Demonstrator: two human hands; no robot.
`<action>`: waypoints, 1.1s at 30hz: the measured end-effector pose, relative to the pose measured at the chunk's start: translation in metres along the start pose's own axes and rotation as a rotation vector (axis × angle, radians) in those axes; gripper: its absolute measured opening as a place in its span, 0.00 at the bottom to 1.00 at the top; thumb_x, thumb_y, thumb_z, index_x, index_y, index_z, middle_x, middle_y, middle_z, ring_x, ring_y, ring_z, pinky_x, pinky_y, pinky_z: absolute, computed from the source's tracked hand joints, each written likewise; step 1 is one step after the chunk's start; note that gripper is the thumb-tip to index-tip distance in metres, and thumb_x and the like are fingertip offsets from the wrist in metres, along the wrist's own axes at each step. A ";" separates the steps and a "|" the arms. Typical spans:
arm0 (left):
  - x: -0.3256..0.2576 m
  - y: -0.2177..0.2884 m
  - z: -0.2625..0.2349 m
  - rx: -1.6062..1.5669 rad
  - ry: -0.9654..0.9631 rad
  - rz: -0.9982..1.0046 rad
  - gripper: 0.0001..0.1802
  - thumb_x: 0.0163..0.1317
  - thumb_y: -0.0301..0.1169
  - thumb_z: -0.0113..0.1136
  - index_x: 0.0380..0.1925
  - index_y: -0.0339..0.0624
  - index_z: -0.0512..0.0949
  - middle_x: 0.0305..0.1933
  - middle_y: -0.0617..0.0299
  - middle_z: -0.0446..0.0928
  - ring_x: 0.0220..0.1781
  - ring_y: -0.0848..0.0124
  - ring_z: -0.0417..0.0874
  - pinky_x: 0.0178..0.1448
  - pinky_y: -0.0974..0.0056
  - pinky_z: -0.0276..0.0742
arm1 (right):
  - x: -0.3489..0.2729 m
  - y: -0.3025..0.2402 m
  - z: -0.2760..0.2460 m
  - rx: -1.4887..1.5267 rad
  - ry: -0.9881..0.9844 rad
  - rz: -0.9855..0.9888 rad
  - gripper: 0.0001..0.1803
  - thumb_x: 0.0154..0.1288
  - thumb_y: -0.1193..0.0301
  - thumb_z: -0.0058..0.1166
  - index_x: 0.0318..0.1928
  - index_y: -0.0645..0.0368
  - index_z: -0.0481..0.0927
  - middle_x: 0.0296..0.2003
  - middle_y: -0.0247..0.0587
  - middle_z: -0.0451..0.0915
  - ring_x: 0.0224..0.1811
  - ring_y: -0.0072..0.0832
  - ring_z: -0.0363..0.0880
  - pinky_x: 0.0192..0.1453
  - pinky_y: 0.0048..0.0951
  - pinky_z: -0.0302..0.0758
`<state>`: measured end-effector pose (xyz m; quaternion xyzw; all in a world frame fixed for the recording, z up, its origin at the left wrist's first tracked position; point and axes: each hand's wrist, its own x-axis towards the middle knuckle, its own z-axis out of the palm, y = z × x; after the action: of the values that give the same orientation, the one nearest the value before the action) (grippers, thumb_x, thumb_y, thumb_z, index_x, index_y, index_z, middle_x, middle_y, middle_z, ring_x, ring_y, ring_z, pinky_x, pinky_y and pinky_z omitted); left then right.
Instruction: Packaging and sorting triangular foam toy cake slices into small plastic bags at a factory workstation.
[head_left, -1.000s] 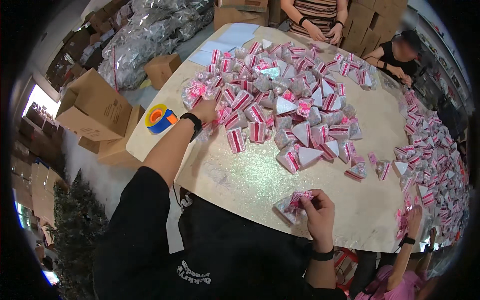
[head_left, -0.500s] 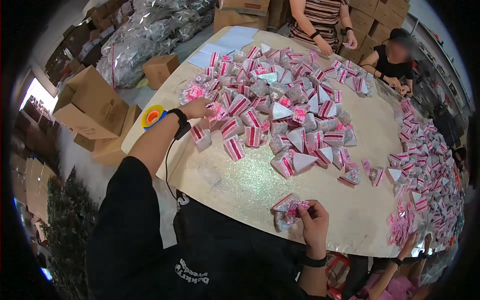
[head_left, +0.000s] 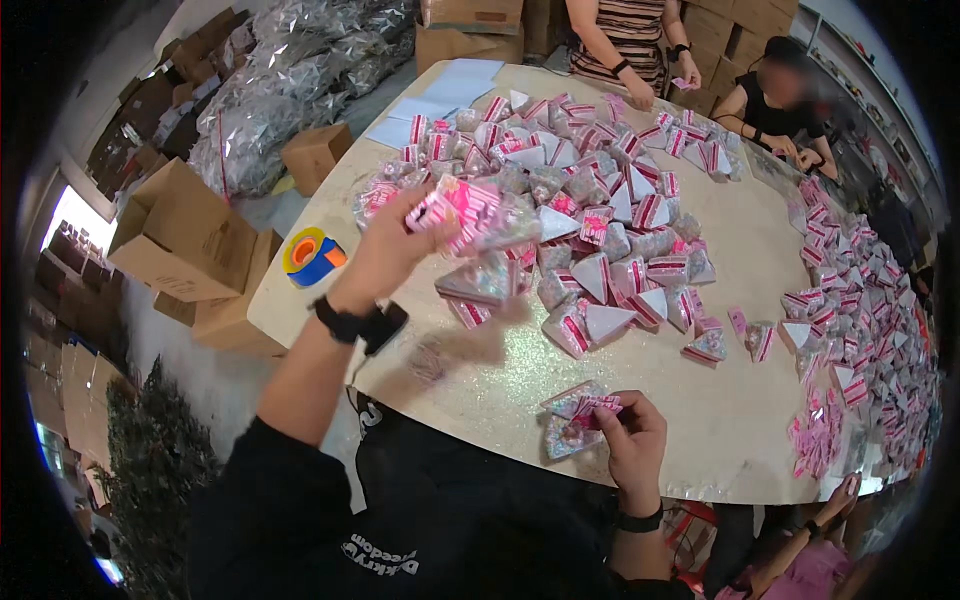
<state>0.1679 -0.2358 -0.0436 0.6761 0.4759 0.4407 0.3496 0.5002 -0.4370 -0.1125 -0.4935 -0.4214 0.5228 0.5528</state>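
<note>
My left hand (head_left: 385,255) is raised over the near left side of the pile, its fingers closed on the pink card top of a clear bag (head_left: 510,228). A white, glittery, cake-slice-shaped piece (head_left: 485,280) shows just below that bag; whether it is inside is hard to tell through the blur. Near the table's front edge, my right hand (head_left: 637,435) pinches the pink card of another bagged cake-slice piece (head_left: 572,438), which rests on the tabletop. Beyond both hands spreads a heap of similar pink-and-white bagged pieces (head_left: 600,225).
A blue-and-yellow tape dispenser (head_left: 314,258) sits at the table's left edge. White sheets (head_left: 440,95) lie at the far left. Another large heap (head_left: 860,330) and loose pink cards (head_left: 820,435) lie right. Co-workers' hands are at the far side and lower right; cardboard boxes (head_left: 185,230) stand left.
My left hand has come up and toward me from the heap's left side, bringing a pink-carded bag with it. My right hand stays at its bagged piece near the front edge.
</note>
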 end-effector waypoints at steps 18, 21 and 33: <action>-0.137 0.017 0.151 -0.333 -0.393 -0.197 0.13 0.64 0.25 0.69 0.48 0.36 0.83 0.46 0.55 0.86 0.48 0.72 0.86 0.55 0.64 0.79 | -0.007 0.005 0.016 0.277 0.032 -0.097 0.09 0.75 0.79 0.57 0.51 0.69 0.77 0.52 0.43 0.81 0.53 0.22 0.80 0.60 0.25 0.77; -0.134 0.015 0.153 -0.308 -0.409 -0.058 0.14 0.64 0.25 0.68 0.50 0.35 0.82 0.47 0.55 0.86 0.47 0.70 0.87 0.54 0.63 0.79 | -0.004 0.006 0.012 0.244 0.002 -0.033 0.08 0.75 0.77 0.58 0.51 0.66 0.77 0.46 0.37 0.82 0.47 0.18 0.79 0.54 0.23 0.77; -0.112 0.011 0.159 -0.171 -0.511 -0.025 0.13 0.67 0.28 0.65 0.50 0.37 0.81 0.39 0.50 0.85 0.41 0.56 0.88 0.48 0.61 0.80 | -0.002 -0.009 -0.003 0.074 0.202 -0.084 0.07 0.73 0.79 0.60 0.46 0.63 0.75 0.40 0.33 0.81 0.40 0.17 0.78 0.48 0.20 0.75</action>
<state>0.3016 -0.3542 -0.1214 0.7274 0.3414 0.2899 0.5199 0.5046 -0.4389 -0.1043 -0.5050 -0.3641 0.4618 0.6318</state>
